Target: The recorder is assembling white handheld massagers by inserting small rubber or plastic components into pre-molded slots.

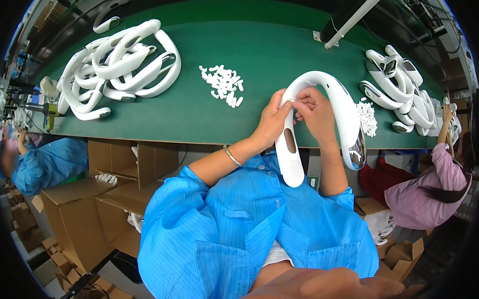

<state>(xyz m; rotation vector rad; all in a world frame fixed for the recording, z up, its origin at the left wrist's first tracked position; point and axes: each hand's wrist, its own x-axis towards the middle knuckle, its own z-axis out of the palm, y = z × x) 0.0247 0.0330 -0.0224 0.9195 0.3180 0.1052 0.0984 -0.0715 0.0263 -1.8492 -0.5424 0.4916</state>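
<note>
Green surface (212, 124), tangled heap of white curved bands (115, 69) at left, loose small white pieces (225, 82) mid-surface, more small pieces (367, 118) toward right, second heap of bands (404, 93) farther right.

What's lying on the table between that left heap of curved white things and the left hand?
A scattered pile of small white pieces lies on the green tabletop, in the head view.

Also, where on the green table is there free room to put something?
Bare table lies behind the middle white pieces and in front, up to the left hand. Crowded: left device pile; right device pile and right white pieces.
</note>
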